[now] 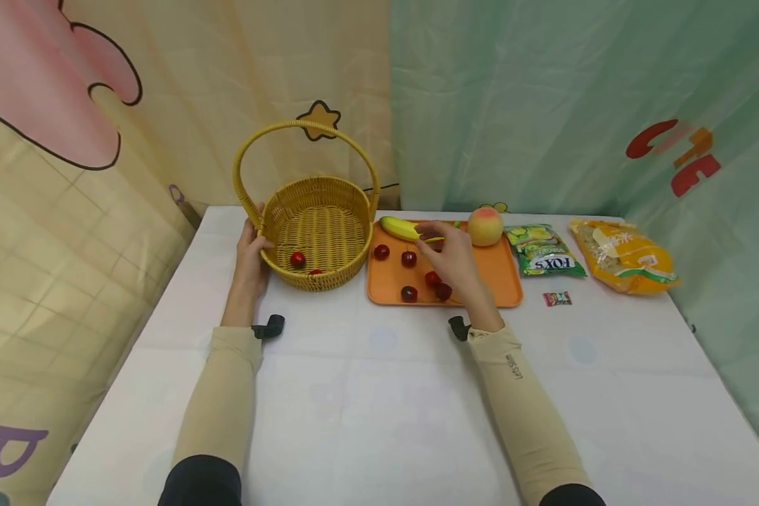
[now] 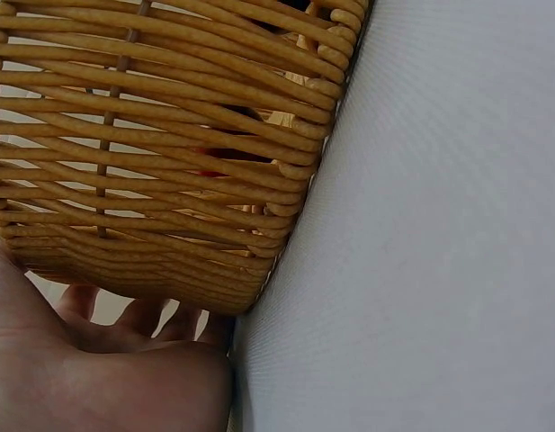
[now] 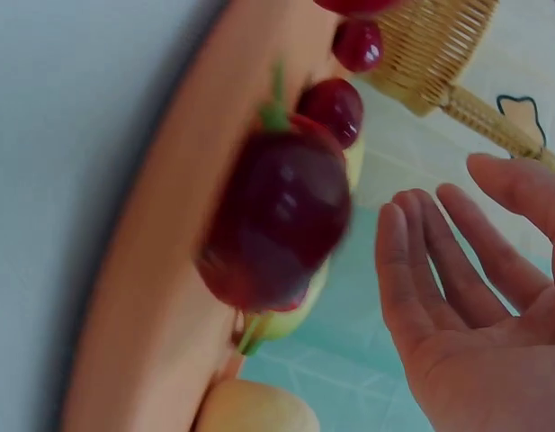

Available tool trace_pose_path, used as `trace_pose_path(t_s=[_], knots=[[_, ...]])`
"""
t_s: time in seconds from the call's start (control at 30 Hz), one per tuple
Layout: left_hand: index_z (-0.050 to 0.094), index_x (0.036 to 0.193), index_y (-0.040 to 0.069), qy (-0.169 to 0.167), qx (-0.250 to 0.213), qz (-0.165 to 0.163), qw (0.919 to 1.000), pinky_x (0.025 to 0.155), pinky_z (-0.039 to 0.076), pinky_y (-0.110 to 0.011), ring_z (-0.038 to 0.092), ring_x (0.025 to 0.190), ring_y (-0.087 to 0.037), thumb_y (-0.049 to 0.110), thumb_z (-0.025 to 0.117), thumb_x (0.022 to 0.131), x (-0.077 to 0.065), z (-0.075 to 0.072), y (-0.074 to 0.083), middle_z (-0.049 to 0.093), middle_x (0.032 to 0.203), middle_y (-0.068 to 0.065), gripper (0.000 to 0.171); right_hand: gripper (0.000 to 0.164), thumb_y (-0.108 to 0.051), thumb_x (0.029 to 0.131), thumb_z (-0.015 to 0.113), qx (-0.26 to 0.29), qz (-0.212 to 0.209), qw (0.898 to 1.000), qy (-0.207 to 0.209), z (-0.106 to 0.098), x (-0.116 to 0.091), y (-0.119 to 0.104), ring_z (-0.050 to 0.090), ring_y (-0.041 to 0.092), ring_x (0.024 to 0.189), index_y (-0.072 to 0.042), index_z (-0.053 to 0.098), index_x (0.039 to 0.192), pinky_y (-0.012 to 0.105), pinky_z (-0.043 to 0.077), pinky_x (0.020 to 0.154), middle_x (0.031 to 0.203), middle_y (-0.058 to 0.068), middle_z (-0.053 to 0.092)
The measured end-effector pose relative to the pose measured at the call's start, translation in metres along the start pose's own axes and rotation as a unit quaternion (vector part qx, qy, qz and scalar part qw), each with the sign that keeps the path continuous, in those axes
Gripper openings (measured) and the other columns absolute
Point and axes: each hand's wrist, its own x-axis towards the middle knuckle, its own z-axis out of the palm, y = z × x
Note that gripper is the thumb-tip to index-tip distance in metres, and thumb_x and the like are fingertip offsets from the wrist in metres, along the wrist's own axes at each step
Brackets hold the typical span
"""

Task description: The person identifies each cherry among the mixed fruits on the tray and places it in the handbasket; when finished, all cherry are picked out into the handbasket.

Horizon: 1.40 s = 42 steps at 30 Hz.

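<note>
My left hand (image 1: 251, 251) holds the left side of the yellow wicker basket (image 1: 319, 282), its thumb by the rim. The left wrist view shows the palm and fingers against the basket's woven wall (image 2: 160, 180). Two red cherries (image 1: 298, 259) lie inside, one partly hidden by the near wall. Over the orange tray (image 1: 504, 281) hovers my right hand (image 1: 450, 258), fingers slightly bent and nothing between them. Several dark red cherries (image 1: 408, 258) lie on the tray below and left of it. Behind the fingers is a yellow banana (image 1: 397, 228), and a peach (image 1: 485, 226) sits at the tray's back right.
To the tray's right lie a green FOX'S bag (image 1: 544, 251), a small red wrapped candy (image 1: 557, 299) and a large orange bag (image 1: 623, 256). The basket's tall arched handle (image 1: 303, 124) stands upright. A curtain (image 1: 512, 105) hangs behind the white-covered table (image 1: 367, 407).
</note>
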Motion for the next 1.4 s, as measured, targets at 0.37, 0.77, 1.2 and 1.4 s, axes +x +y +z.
trace_pose_path(t_s=[0.37,0.77,1.2,1.4], knots=[[0.04,0.163,0.027,-0.008,0.003,0.016,0.9998,0.121,0.029,-0.033,0.029,0.155,-0.02,-0.011,0.039,0.089,0.0,-0.001,-0.003,0.03,0.171,0.003,0.083,0.033,-0.008,0.098,0.07,-0.131,0.016,0.979,-0.155,0.028,-0.002,0.002,0.063,0.031,0.11,-0.004,0.073,0.13,0.045,0.053,0.1,0.129,0.016,0.072],[0.037,0.165,0.026,-0.006,-0.003,0.014,0.9999,0.127,0.023,-0.035,0.026,0.157,-0.018,-0.011,0.038,0.089,0.0,0.0,-0.003,0.028,0.172,0.005,0.084,0.027,-0.005,0.095,0.075,-0.145,-0.021,0.977,-0.153,0.041,-0.005,-0.002,0.068,0.029,0.109,-0.001,0.077,0.122,0.044,0.053,0.1,0.117,0.014,0.076],[0.038,0.164,0.026,-0.005,0.006,0.014,0.9999,0.127,0.024,-0.035,0.027,0.158,-0.019,-0.01,0.039,0.088,0.002,0.0,-0.002,0.029,0.172,0.006,0.084,0.035,-0.006,0.096,0.075,-0.021,-0.034,0.998,-0.055,0.034,0.006,-0.029,0.071,0.031,0.117,0.0,0.072,0.13,0.044,0.057,0.099,0.127,0.016,0.074],[0.039,0.164,0.026,0.002,0.0,0.011,0.9999,0.126,0.024,-0.033,0.027,0.157,-0.018,-0.011,0.039,0.087,0.0,0.0,-0.002,0.03,0.172,0.007,0.085,0.032,-0.008,0.096,0.076,-0.021,-0.066,0.996,-0.053,0.034,0.027,-0.06,0.071,0.027,0.112,-0.002,0.074,0.127,0.04,0.058,0.096,0.121,0.013,0.076]])
